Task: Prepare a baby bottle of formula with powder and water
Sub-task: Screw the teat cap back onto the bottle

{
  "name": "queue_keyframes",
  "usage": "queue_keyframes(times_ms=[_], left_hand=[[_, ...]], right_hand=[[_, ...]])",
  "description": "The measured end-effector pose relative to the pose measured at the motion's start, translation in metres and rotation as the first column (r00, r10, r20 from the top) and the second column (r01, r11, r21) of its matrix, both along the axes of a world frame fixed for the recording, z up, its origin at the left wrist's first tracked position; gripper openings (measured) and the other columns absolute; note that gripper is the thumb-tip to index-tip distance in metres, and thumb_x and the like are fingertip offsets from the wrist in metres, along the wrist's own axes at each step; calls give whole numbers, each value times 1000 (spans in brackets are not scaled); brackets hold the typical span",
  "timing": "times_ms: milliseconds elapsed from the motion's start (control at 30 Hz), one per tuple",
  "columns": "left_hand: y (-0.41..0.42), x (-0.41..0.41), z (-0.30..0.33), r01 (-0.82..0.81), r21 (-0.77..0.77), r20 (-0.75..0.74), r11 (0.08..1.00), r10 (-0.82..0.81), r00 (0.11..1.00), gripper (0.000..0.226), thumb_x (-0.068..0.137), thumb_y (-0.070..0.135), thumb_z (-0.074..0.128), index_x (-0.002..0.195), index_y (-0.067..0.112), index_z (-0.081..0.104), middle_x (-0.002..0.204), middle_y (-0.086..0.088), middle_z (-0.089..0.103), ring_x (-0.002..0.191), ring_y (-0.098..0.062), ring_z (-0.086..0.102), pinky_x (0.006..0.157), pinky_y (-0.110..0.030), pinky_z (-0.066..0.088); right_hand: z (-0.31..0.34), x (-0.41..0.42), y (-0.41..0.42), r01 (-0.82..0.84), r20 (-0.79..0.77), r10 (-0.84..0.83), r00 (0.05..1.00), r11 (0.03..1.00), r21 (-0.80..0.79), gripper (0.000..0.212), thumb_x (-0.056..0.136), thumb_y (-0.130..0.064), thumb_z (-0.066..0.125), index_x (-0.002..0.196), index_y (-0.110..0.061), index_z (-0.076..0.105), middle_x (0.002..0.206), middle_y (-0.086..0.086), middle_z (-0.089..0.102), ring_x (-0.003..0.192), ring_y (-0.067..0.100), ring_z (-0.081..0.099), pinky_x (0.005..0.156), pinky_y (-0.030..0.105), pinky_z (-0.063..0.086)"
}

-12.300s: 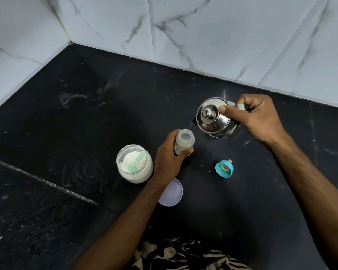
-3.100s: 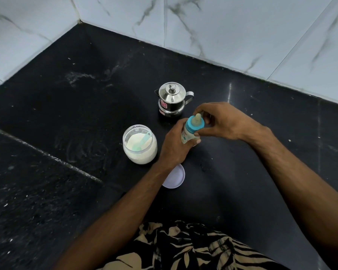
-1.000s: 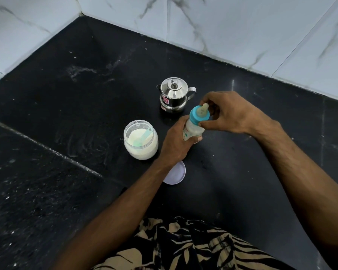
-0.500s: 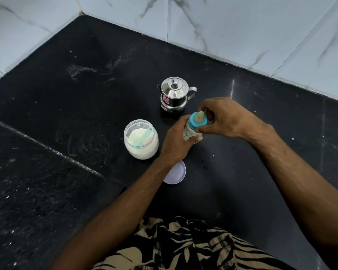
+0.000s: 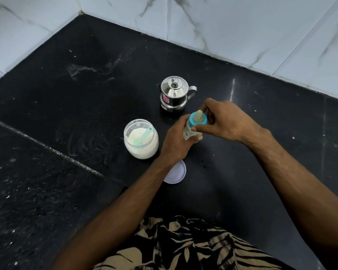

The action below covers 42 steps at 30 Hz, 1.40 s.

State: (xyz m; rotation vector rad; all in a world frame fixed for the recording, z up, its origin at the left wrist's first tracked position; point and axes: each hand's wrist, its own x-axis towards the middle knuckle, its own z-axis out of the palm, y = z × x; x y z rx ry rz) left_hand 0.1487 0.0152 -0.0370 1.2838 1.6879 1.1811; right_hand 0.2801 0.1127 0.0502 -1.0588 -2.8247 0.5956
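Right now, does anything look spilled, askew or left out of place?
Pale powdery smears streak the black counter behind the open powder jar, whose scoop sits inside while its white lid lies apart. The bottle leans in both hands; no leak shows.

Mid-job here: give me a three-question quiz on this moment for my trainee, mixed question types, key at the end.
1. True or false: the white jar lid is on the powder jar.
2. Which hand grips the teal nipple cap?
A. left hand
B. right hand
C. neither
3. Fill in: the teal scoop lies inside the ____.

Key
1. False: the lid lies on the black counter, and the jar is open.
2. B; the left hand holds the baby bottle by its body, in front of the steel kettle.
3. powder jar
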Motion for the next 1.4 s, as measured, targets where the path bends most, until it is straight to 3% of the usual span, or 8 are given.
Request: queue_keyframes(times_ms=[233,600,767,933,1100,1233,1333,1400], left_hand=[[-1,1,2,-17,27,6,999,17,1000,59,78,19,78,130,20,50,123,8,60,111,-4,57,96,-25,48],[-1,1,4,-17,-18,20,1000,18,1000,63,78,19,78,133,22,48,126,5,61,114,-8,57,99,-33,49],[0,2,4,-26,-15,11,1000,26,1000,64,78,19,78,134,21,48,128,5,59,118,-8,54,101,-33,47],[-1,2,2,-29,-11,2,1000,29,1000,65,77,17,79,134,19,47,130,4,58,118,-9,54,102,-33,46],[-2,1,3,-11,-5,1,1000,11,1000,63,79,20,77,135,21,47,127,9,57,116,-5,53,98,-24,45],[-2,1,3,-22,10,7,1000,22,1000,61,80,21,77,133,21,49,124,12,57,113,0,53,96,-19,44],[-1,2,1,-23,-1,13,1000,23,1000,64,77,20,79,133,23,48,126,11,58,115,-4,54,99,-27,46],[-1,1,1,-16,0,14,1000,16,1000,64,77,19,79,133,23,48,127,8,59,116,-6,56,100,-31,48]], right_hand=[[7,4,0,9,-206,0,979,999,43,46,77,-50,73,103,-14,58,82,-7,62,68,7,58,59,19,46],[-2,2,0,-13,-57,17,998,997,82,58,72,-64,66,103,-16,60,88,-5,65,75,11,61,67,34,56],[4,7,-1,-29,-1,29,1000,997,65,81,71,-72,61,137,-29,42,102,-14,50,78,2,53,71,28,49],[1,9,5,-114,-56,110,992,991,-68,49,81,-39,73,125,-23,55,102,-7,60,81,3,55,73,25,50],[-5,6,3,19,-37,-19,999,1000,-21,57,71,-59,74,106,-19,53,75,-14,54,66,4,54,60,25,45],[-4,11,3,-39,-29,38,999,998,-41,77,76,-59,69,140,-26,40,98,-11,53,82,7,55,73,26,47],[-6,11,2,-101,-84,95,992,992,-74,58,82,-42,72,131,-22,51,108,-9,59,87,4,56,78,26,51],[-8,7,-2,-36,-97,32,995,999,-33,50,78,-45,75,116,-19,55,91,-12,59,74,0,54,70,27,52]])
